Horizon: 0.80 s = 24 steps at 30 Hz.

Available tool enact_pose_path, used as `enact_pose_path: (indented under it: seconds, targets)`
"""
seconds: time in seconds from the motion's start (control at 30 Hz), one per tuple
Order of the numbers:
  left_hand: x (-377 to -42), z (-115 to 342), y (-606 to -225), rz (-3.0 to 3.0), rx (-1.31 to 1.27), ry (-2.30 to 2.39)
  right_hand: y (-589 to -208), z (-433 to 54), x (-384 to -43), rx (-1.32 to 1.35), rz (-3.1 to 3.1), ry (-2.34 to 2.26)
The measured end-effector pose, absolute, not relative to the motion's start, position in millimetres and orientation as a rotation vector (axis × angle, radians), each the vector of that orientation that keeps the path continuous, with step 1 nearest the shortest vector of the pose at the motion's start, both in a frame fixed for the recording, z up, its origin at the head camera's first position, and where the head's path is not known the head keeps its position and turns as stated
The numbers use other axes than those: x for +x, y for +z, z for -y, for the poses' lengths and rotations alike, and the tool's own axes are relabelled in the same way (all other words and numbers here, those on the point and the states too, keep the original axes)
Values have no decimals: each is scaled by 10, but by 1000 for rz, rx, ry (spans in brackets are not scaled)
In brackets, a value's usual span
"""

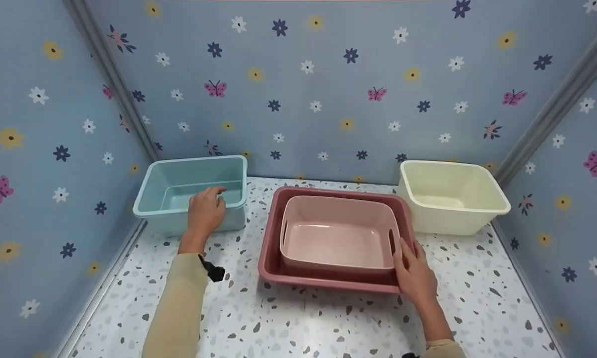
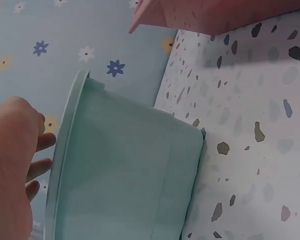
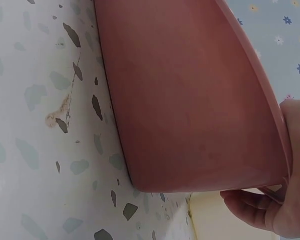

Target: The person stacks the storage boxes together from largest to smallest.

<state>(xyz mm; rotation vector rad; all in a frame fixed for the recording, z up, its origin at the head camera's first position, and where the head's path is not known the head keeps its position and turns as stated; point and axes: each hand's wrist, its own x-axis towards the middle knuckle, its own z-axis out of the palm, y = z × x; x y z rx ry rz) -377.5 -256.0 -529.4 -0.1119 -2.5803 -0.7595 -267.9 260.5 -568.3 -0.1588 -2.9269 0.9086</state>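
My left hand [image 1: 206,211] reaches over the front rim of a light blue plastic bin [image 1: 218,224], fingers loosely bent above its inside and holding nothing. In the left wrist view, the fingers [image 2: 39,170] show just beyond the rim of that blue bin [image 2: 124,165]. To the right, a pale pink bin [image 1: 335,243] with handle slots sits inside a larger dark pink bin [image 1: 303,281]. My right hand [image 1: 417,273] grips the dark pink bin's right end at the rim. The right wrist view shows its fingers [image 3: 247,205] curled below the rim of the dark pink bin [image 3: 185,100].
A cream bin [image 1: 447,219] stands at the back right, close beside the dark pink bin. Blue flowered panels [image 1: 303,89] rise at the back and both sides of the white speckled surface [image 1: 298,323].
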Motion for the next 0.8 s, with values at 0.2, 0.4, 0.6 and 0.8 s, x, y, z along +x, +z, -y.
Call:
enact_pose_path:
  seconds: [0.2, 0.4, 0.6, 0.8]
  targets:
    - [-3964, 2488, -5331, 2831, -152, -642, -5701, -2595, -2670, -164, 2910, 914]
    - [-4077, 2385, -5441, 3025, -131, -473, -5697, -2615, -2686, -169, 2911, 915]
    - [-4101, 2345, -5520, 3040, -24, -443, -5697, -2630, -2689, -163, 2897, 923]
    - [-4037, 2345, -5498, 3013, -46, -418, -5697, -2618, -2688, -156, 2882, 925]
